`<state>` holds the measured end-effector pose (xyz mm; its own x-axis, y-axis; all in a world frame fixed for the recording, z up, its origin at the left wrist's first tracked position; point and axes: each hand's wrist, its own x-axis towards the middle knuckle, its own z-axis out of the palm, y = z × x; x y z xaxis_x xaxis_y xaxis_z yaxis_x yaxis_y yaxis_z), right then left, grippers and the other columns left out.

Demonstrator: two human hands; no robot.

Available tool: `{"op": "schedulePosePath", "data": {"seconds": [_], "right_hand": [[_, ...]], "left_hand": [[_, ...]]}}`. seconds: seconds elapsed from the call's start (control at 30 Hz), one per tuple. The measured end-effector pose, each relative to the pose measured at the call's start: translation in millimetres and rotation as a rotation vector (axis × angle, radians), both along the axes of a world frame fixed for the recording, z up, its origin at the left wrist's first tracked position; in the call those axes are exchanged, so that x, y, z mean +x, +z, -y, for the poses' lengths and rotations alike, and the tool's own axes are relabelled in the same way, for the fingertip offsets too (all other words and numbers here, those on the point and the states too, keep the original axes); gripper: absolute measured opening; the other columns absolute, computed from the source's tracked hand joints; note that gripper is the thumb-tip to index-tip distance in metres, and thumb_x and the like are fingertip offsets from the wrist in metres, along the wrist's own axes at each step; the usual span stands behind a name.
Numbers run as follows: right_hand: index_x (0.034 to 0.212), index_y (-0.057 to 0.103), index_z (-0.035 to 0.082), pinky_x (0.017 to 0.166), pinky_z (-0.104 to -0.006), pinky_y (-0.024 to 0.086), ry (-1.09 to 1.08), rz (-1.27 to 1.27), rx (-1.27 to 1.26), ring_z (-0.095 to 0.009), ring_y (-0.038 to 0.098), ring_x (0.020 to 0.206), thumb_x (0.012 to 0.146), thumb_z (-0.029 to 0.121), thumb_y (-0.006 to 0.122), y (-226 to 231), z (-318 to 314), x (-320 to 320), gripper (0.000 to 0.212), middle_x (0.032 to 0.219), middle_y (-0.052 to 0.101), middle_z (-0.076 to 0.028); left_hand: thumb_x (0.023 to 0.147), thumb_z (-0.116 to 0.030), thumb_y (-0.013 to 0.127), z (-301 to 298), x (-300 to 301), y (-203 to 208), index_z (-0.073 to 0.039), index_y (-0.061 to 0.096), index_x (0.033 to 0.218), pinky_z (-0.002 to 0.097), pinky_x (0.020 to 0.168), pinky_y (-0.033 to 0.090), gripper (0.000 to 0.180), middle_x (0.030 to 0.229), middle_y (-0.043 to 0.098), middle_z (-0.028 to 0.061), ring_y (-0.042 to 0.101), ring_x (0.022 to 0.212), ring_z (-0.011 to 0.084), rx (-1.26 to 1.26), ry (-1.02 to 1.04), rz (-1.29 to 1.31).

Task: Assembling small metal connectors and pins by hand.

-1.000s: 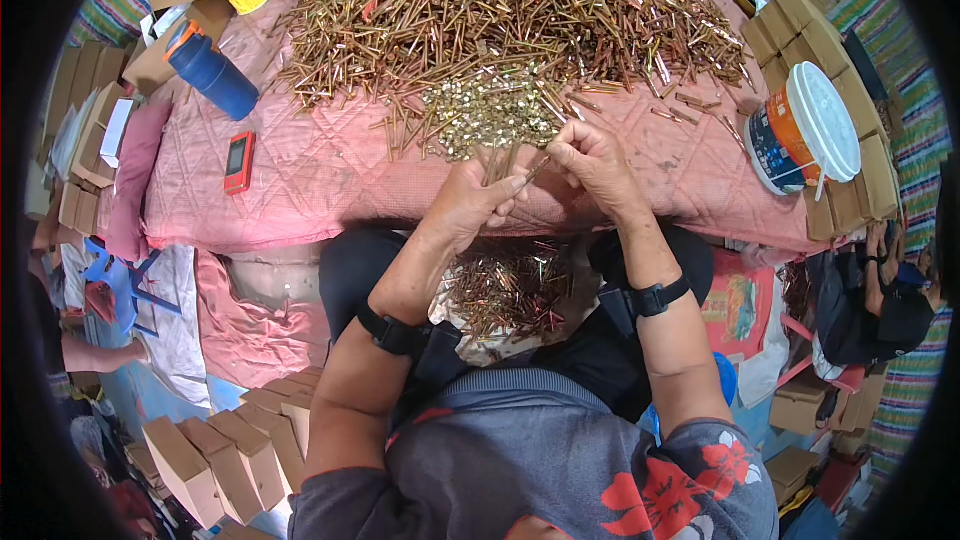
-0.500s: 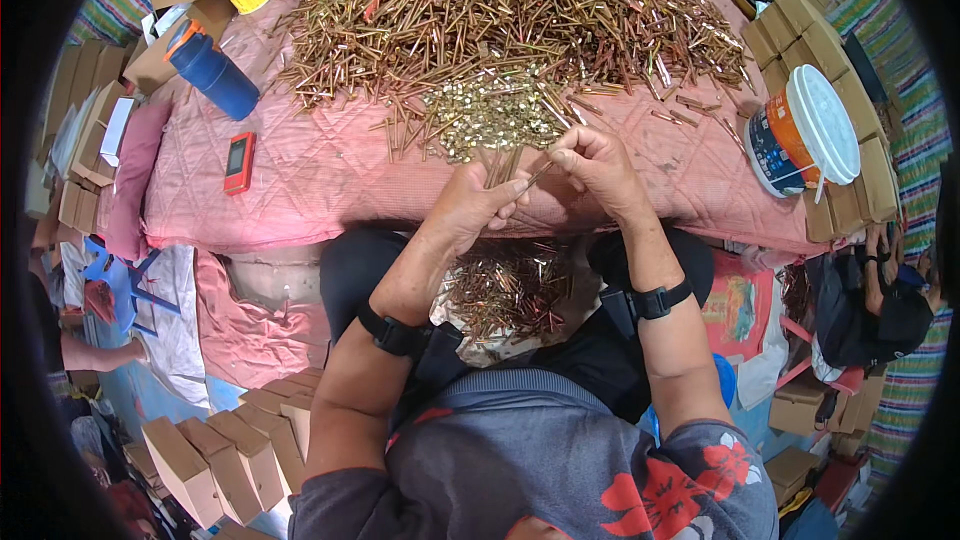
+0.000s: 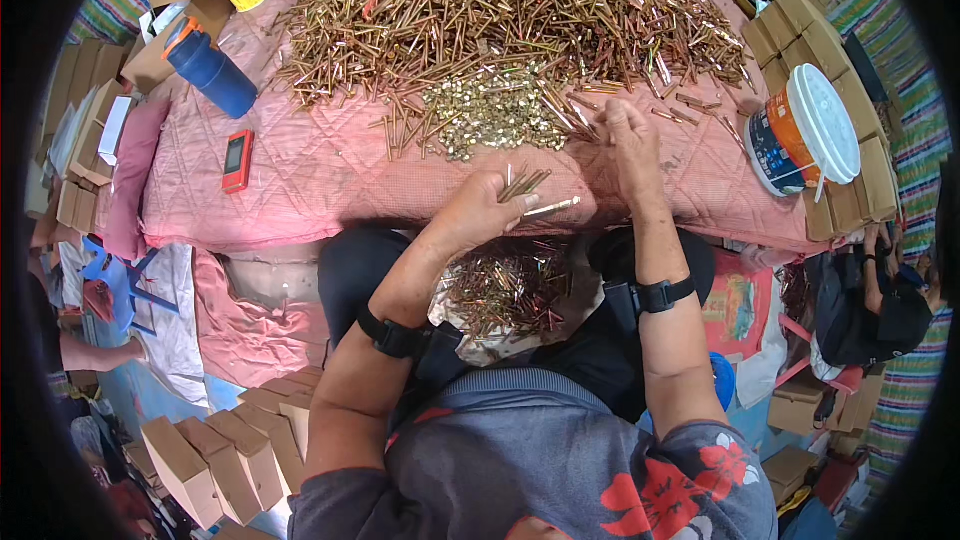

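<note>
My left hand (image 3: pixel 477 210) is closed around a small bunch of thin brass-coloured metal rods (image 3: pixel 524 183). One bright rod (image 3: pixel 553 208) sticks out toward the right from its fingers. Farther right, my right hand (image 3: pixel 631 138) hangs over the pink quilted cover with curled fingers, next to loose rods (image 3: pixel 575 118). What its fingertips pinch, if anything, is hidden. Just beyond my hands lies a patch of small shiny nut-like metal pieces (image 3: pixel 490 118). Behind it spreads a large heap of the same rods (image 3: pixel 500 15).
The pink quilt (image 3: pixel 330 180) covers the work surface. A blue bottle (image 3: pixel 212 75) and a red device (image 3: pixel 237 161) are at left, a white-lidded bucket (image 3: pixel 805 130) at right. More rods (image 3: pixel 510 292) lie between my knees. Cardboard boxes (image 3: pixel 215 455) stand around; another person (image 3: pixel 880 300) sits far right.
My right hand has parted from my left and moved right and away to the loose rods. The left hand has turned slightly, its bunch now pointing more to the right.
</note>
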<state>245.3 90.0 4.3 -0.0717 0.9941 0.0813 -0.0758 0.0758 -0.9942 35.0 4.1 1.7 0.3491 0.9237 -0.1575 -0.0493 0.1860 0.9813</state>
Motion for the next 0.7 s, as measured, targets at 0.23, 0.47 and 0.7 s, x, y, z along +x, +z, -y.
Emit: {"op": "schedulePosePath", "data": {"seconds": [0.23,0.47,0.7], "right_hand": [[0.085,0.064,0.000,0.065,-0.0268,0.048,0.014,0.585,0.379,-0.016,0.062,0.069,0.080,0.004,0.065,-4.6,4.6,-5.5,0.006,0.073,0.063,-0.007],[0.091,0.064,0.003,0.072,-0.0386,0.048,-0.024,0.964,0.615,-0.033,0.060,0.085,0.074,0.002,0.064,-12.7,3.1,-11.8,0.017,0.089,0.063,-0.014],[0.091,0.063,0.002,0.075,-0.0356,0.048,-0.013,0.850,0.544,-0.030,0.060,0.085,0.073,0.000,0.064,-1.4,3.9,-10.2,0.018,0.087,0.061,-0.012]], "left_hand": [[0.089,-0.014,0.061,-10.5,-7.0,-15.9,-0.002,0.060,0.089,0.0193,0.045,0.035,0.012,0.068,0.059,0.0003,0.045,0.052,0.0029,0.105,0.097,-0.112],[0.091,-0.011,0.056,-13.1,-9.3,-15.0,-0.001,0.053,0.105,0.0160,0.045,0.035,0.017,0.078,0.063,0.0046,0.045,0.054,0.0033,-0.044,0.127,0.014],[0.089,-0.008,0.058,-13.9,-11.4,-10.4,-0.002,0.056,0.101,0.0144,0.041,0.032,0.014,0.075,0.062,0.0053,0.044,0.049,0.0021,-0.195,0.249,0.231]]}}
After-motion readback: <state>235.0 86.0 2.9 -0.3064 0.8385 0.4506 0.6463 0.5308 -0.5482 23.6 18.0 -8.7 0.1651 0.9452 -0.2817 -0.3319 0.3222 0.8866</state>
